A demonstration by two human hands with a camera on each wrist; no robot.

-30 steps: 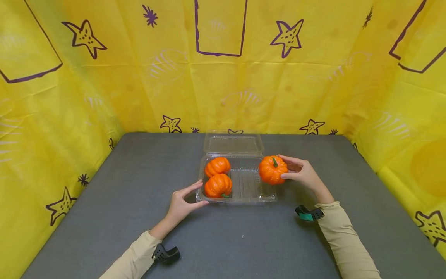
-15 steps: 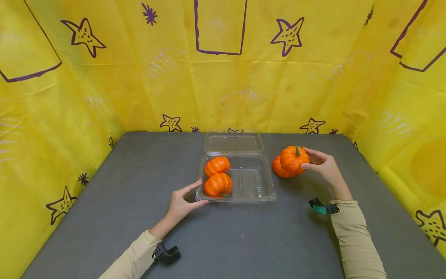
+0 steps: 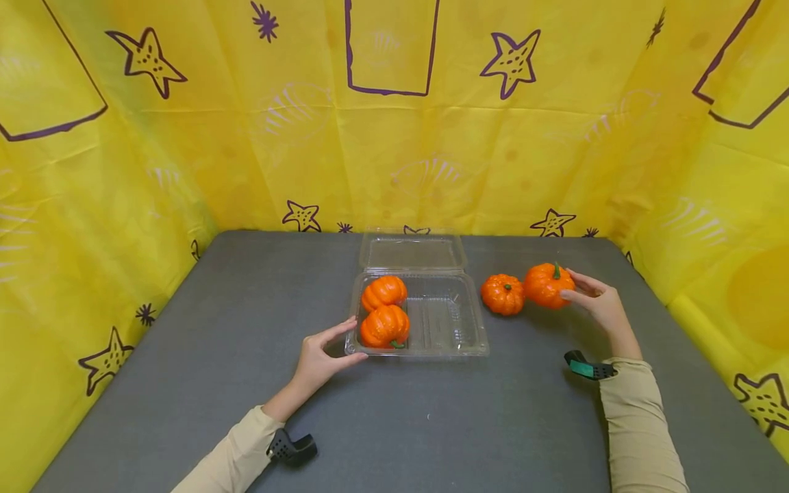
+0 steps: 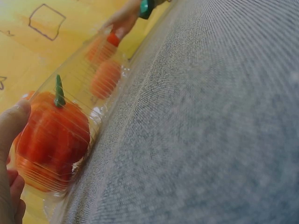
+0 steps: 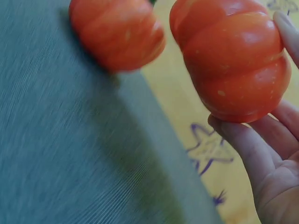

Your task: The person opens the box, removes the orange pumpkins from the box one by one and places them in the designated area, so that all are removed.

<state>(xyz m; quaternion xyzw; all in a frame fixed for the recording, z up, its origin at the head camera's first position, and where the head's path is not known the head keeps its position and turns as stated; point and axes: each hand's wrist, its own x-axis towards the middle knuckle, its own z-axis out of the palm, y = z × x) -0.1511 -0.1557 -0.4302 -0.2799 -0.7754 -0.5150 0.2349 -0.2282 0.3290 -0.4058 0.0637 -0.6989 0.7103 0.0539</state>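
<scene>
A clear plastic clamshell container [image 3: 434, 349] lies on the grey table with its lid [image 3: 413, 253] folded back. Inside its left half sit two small orange toy pumpkins, a back one [image 3: 384, 292] and a front one [image 3: 385, 326]. My left hand [image 3: 322, 359] holds the container's front left corner between thumb and fingers. To the right of the container, my right hand [image 3: 600, 305] grips a third pumpkin [image 3: 547, 285] by its right side, green stem up. In the right wrist view this pumpkin [image 5: 233, 60] shows raised above the table, thumb and fingers around its side.
Another orange pumpkin [image 3: 503, 295] stands on the table between the container and the held one. Yellow cloth [image 3: 394, 137] with starfish drawings hangs around the back and sides of the grey table [image 3: 431, 431].
My right hand has carried its pumpkin rightward, from the container's right edge past the standing pumpkin, which now shows fully. My left hand has stayed at the container's corner.
</scene>
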